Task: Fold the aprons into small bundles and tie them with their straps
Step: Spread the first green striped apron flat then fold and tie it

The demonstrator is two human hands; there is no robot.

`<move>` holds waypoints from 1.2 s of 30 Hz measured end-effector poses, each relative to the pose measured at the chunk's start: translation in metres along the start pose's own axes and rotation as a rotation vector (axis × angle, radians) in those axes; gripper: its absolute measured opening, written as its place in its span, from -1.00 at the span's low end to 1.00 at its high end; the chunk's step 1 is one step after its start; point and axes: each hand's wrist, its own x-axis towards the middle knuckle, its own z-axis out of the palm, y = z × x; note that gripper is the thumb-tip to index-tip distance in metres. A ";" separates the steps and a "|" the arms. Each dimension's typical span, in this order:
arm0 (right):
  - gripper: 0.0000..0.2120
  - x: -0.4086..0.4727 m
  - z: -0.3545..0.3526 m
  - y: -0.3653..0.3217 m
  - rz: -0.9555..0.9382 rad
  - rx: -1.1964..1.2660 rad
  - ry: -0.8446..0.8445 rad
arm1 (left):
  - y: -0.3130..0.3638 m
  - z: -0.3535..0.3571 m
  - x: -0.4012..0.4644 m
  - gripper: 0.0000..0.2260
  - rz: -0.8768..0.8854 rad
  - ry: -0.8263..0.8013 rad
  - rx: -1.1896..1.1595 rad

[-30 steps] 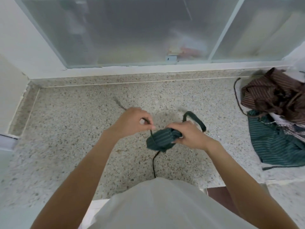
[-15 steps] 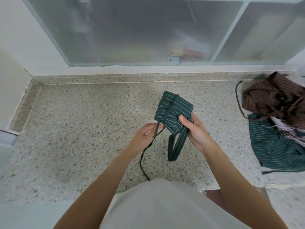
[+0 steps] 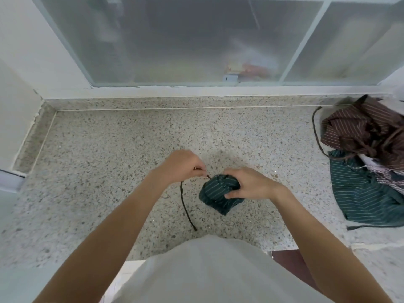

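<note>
1. Now we have both forearms reaching forward over the speckled counter [image 3: 109, 149], hands meeting a little in from its near edge, about midway along.
2. Our right hand [image 3: 249, 184] is curled over the green striped bundle [image 3: 216, 193], fingers wrapped on its top and thumb pressed against its near side, so it grips the folded apron firmly.
3. Our left hand [image 3: 181, 166] sits just beside it, fingertips pinching the thin dark strap [image 3: 185, 206]; the loose end trails back toward the near edge.
4. Half a second ago we held the bundle raised and tilted, with a wide loop of strap hanging below the right hand; now the bundle is lower and turned flat, and that loop is out of sight.
5. Toward the right edge lie the unfolded green apron [image 3: 367, 197] and the brown striped apron [image 3: 363, 130], heaped together, well apart from our hands.
</note>
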 end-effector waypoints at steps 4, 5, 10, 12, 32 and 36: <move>-0.73 0.017 0.010 0.007 0.216 0.293 0.347 | 0.002 -0.005 0.002 -0.79 -0.071 0.284 0.071; -0.72 0.023 0.012 0.007 0.259 0.424 0.448 | 0.000 -0.002 0.000 -0.80 -0.089 0.442 0.017; -0.68 0.059 0.022 -0.001 0.371 0.983 0.651 | 0.006 0.032 -0.005 -0.75 -0.130 0.769 -0.311; -0.65 0.074 0.026 0.001 0.407 1.160 0.640 | 0.005 0.045 -0.004 -0.80 -0.224 0.768 -0.486; -0.54 0.143 0.023 0.061 0.407 -0.134 0.853 | -0.044 0.092 0.095 -0.80 -0.488 0.520 -0.684; -0.78 0.150 0.006 0.060 -0.012 -0.033 0.641 | -0.045 0.091 0.105 -0.83 -0.369 0.531 -0.567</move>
